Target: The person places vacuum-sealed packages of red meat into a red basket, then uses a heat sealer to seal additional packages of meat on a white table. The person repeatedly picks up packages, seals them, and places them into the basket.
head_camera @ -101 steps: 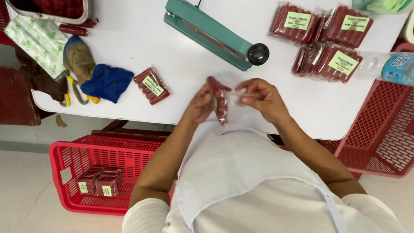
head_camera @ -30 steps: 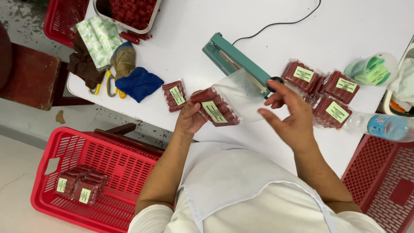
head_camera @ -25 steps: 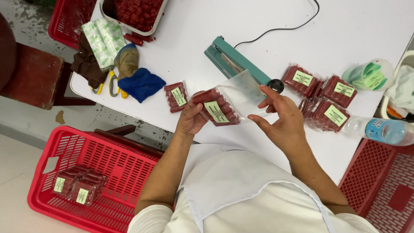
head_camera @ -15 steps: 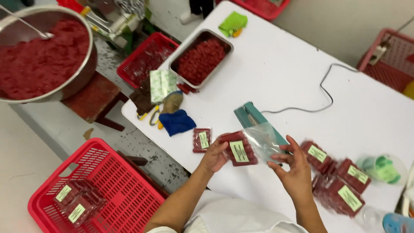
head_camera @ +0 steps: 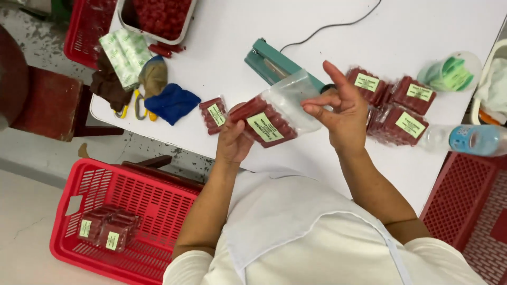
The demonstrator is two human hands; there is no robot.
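Observation:
My left hand holds the filled end of a clear plastic bag of red sausages with a green label, lifted over the white table. My right hand pinches the bag's empty open end between thumb and fingers. Just behind the bag lies a teal heat sealer with a black cord. One sealed sausage pack lies left of my left hand. A pile of sealed, labelled packs sits right of my right hand.
A red basket on the floor holds sealed packs. On the table: a tray of red sausages, a stack of green labels, a blue cloth, scissors, a plastic bottle, a green cup. A red crate stands at right.
The bag has stayed between both hands, its open end now pinched by my right hand near the sealer. The camera view has swung about the table.

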